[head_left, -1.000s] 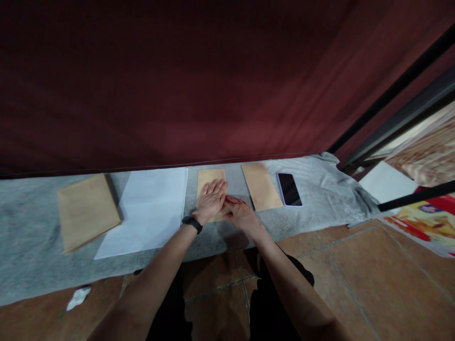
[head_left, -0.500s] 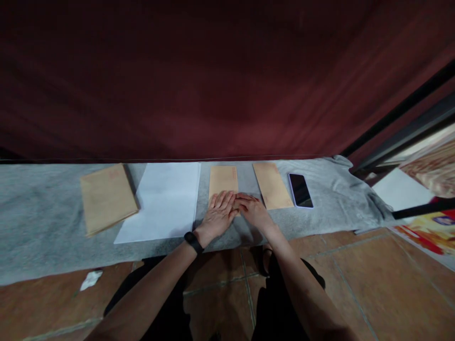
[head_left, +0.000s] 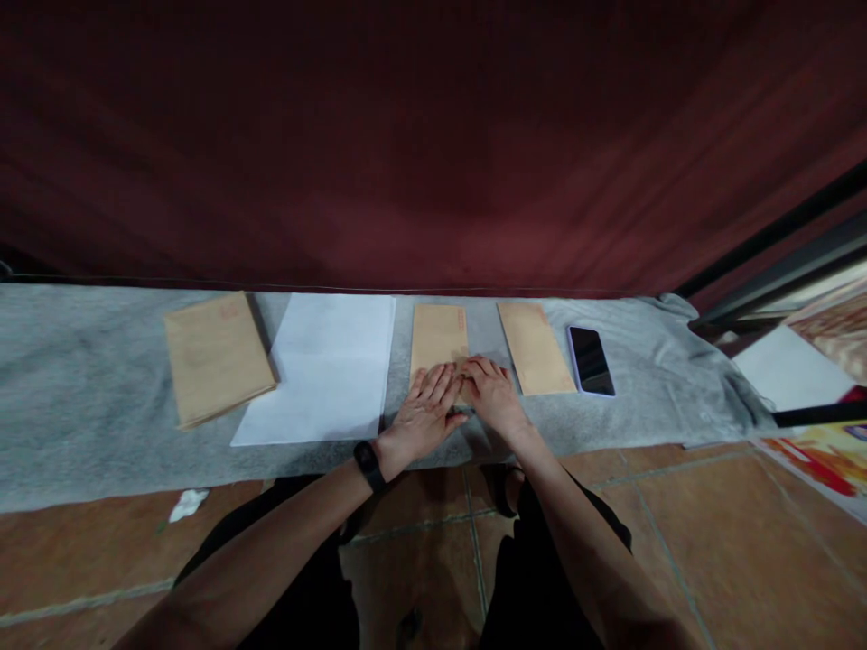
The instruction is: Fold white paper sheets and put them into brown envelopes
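Observation:
A brown paper envelope (head_left: pixel 437 332) with small red print lies flat on the grey cloth in front of me. My left hand (head_left: pixel 421 417), a black band on its wrist, rests on the near part of that envelope with its fingers stretched out and thumb apart. Beside it, my right hand (head_left: pixel 494 395) touches the envelope's near right corner, palm down, fingers slightly bent. Neither hand grips anything that I can see. The envelope's near edge is partly hidden under the hands. A second brown envelope (head_left: pixel 536 348) lies just right of my right hand.
White paper sheets (head_left: pixel 325 370) lie left of my hands, with a stack of brown envelopes (head_left: pixel 220 357) further left, close against them. A phone (head_left: pixel 591 361) lies at the right. A dark red cloth (head_left: pixel 433 181) hangs behind the grey cloth (head_left: pixel 650 379).
My hands, which were together on the envelope, have moved apart a little. The right hand has shifted toward the envelope's right edge. The whole view has moved slightly.

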